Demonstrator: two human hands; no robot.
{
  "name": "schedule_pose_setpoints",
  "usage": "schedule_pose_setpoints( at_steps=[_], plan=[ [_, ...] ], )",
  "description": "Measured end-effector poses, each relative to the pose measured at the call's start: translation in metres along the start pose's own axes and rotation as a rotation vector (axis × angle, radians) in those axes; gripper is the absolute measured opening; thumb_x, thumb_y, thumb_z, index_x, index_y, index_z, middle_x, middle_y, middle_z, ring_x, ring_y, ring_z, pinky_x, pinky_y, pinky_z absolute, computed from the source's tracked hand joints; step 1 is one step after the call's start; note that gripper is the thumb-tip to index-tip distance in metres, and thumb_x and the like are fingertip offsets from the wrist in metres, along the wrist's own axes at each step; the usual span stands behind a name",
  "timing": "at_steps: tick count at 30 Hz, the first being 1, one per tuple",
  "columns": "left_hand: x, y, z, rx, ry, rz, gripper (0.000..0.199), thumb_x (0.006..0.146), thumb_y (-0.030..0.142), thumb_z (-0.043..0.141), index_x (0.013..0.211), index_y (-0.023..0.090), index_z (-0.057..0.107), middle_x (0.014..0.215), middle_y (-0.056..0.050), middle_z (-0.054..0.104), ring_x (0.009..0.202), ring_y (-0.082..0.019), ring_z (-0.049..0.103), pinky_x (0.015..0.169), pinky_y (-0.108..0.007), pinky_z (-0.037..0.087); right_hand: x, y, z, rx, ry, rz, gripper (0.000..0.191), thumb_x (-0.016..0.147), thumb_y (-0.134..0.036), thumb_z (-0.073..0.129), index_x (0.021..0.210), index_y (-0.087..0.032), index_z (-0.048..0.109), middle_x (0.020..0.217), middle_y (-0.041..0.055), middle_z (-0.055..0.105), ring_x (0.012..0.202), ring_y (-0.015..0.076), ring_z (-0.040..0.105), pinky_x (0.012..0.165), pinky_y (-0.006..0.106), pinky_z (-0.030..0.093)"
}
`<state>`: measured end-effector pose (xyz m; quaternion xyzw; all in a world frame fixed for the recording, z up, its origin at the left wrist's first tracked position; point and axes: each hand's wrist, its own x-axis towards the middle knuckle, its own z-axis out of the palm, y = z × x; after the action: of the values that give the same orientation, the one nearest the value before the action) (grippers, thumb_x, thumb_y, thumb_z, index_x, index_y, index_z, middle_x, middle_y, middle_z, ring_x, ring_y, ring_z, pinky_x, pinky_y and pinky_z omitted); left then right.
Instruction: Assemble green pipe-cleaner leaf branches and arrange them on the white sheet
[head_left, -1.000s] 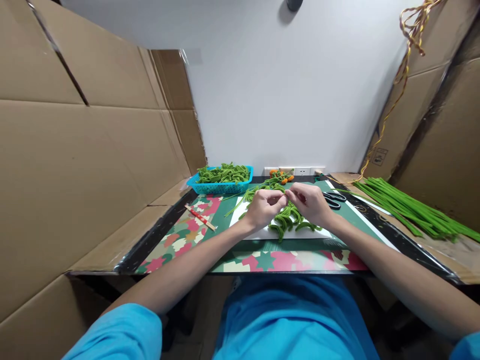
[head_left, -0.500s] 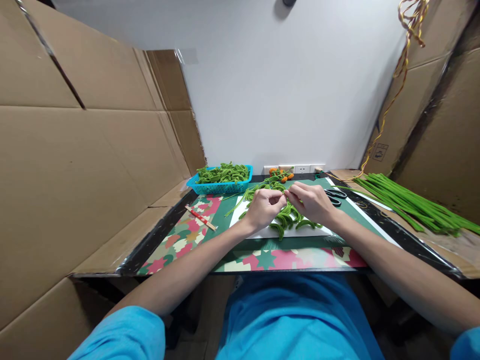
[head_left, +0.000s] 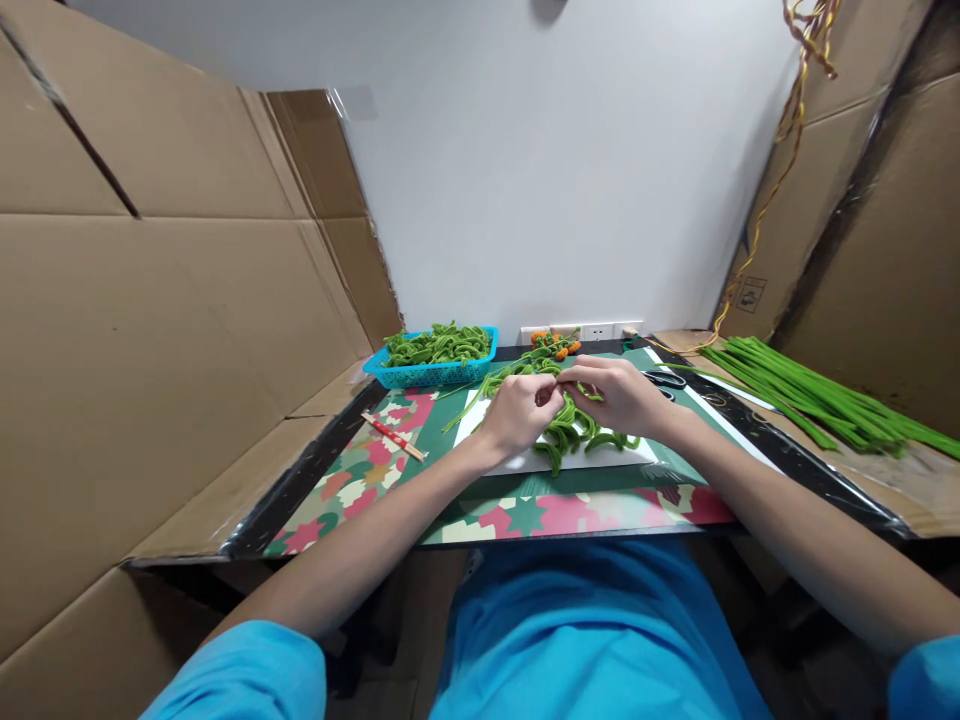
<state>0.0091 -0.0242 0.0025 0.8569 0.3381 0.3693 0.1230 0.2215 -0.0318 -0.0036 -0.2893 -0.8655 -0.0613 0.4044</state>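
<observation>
My left hand (head_left: pixel 520 412) and my right hand (head_left: pixel 611 392) meet over the middle of the table. Both are closed, thumb and finger pinched, and their fingertips touch. Whatever lies between them is too small and hidden to make out. Beneath and around them, many curled green pipe cleaner pieces (head_left: pixel 564 436) are spread on a white sheet (head_left: pixel 517 463). Behind the hands lie several orange fuzzy pieces with green stems (head_left: pixel 559 345). Black-handled scissors (head_left: pixel 664 380) rest just right of my right hand, partly covered by it.
A blue basket (head_left: pixel 431 375) heaped with green pieces stands at the back left. A red-wrapped pair of chopsticks (head_left: pixel 393 436) lies on the patterned mat. Long green pipe cleaners (head_left: pixel 832 395) are bundled on the right. Cardboard walls (head_left: pixel 225 300) flank the table; sockets (head_left: pixel 598 331) sit behind.
The view has shifted slightly, so the scene sits a little further left. Both hands keep pinching together at nearly the same spot; the right hand's fingers now reach over the left fingertips.
</observation>
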Motion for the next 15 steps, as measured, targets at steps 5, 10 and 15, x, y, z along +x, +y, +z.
schedule_pose_setpoints(
  at_steps=[5,10,15],
  plan=[
    [-0.002,0.005,-0.001,0.113,-0.066,0.011,0.027,0.094,0.029,0.060,0.068,0.020,0.060,0.063,0.001,0.058,0.058,-0.014,0.047,0.059,-0.031,0.026,0.002,0.002,-0.014,0.223,-0.164,0.148,0.022,0.088,-0.012,0.061,0.098,-0.018,0.080,0.074,-0.0002,0.069,0.064,0.0128,0.058,0.062,0.024,0.041],
    [-0.001,0.006,-0.006,0.146,-0.092,0.029,0.029,0.098,0.040,0.062,0.078,0.021,0.070,0.074,-0.001,0.069,0.065,-0.017,0.057,0.062,-0.030,0.030,0.002,0.010,-0.034,0.243,-0.313,0.163,0.013,0.087,-0.015,0.069,0.089,-0.019,0.081,0.086,0.0022,0.075,0.072,0.0140,0.061,0.067,0.026,0.045],
    [0.004,-0.006,-0.010,0.181,-0.046,-0.008,0.033,0.101,0.033,0.054,0.073,0.021,0.067,0.071,-0.002,0.067,0.064,-0.018,0.055,0.061,-0.031,0.029,0.000,0.008,-0.051,0.250,-0.535,0.122,0.007,0.087,-0.019,0.076,0.083,-0.020,0.082,0.080,0.0003,0.075,0.069,0.0138,0.061,0.066,0.027,0.046]
  ],
)
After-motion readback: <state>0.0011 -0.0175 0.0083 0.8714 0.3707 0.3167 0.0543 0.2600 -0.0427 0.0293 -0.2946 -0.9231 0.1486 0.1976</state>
